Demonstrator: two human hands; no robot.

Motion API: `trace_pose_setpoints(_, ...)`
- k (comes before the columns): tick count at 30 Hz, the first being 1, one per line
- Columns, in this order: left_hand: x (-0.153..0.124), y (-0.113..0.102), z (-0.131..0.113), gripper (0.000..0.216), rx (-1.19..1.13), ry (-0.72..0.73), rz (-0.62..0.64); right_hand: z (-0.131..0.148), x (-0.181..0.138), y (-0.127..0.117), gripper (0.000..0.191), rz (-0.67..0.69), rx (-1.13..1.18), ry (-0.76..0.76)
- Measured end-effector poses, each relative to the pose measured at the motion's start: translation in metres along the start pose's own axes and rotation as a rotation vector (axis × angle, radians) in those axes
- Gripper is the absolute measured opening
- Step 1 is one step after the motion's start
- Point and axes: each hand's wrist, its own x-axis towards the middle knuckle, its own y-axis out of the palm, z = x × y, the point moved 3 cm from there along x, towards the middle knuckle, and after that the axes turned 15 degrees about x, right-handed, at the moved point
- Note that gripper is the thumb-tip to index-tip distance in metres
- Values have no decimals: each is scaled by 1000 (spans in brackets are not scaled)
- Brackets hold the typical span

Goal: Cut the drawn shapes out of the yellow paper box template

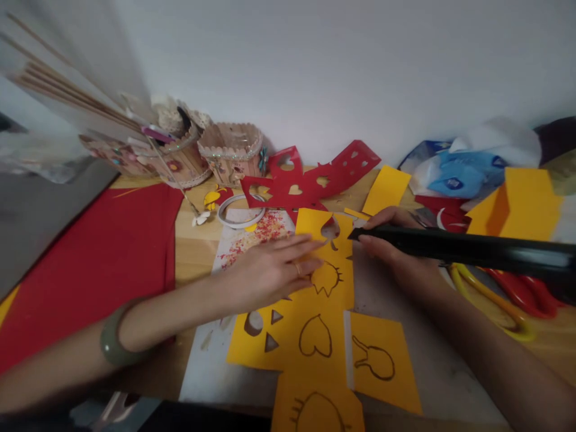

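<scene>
Yellow card [310, 312] with dark heart outline [315, 336]

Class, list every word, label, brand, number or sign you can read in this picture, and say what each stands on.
No text can be read.
Blue-and-white bag: small printed marks, too blurred to read.
Yellow card: drawn outlines, including a heart, but no letters or numbers that can be made out.
</scene>
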Motion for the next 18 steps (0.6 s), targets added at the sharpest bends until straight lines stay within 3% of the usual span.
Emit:
trace_pose_setpoints(3,1,-9,10,32,-42,-337,-30,4,-3,-3,11,-160,-140,3)
trace_pose_setpoints(6,2,-12,16,46,-156,-569,90,6,-6,-3,17,-218,-180,-9)
trace_pose_setpoints(10,5,-5,13,55,-367,-630,193,1,-9,1,26,-133,-188,56)
trace_pose_setpoints(13,8,4,9,66,-461,-644,151,-2,-10,6,27,-103,-130,75)
trace_pose_setpoints(18,14,8,8,78,-741,-744,42,4,-9,8,28,-137,-5,-21)
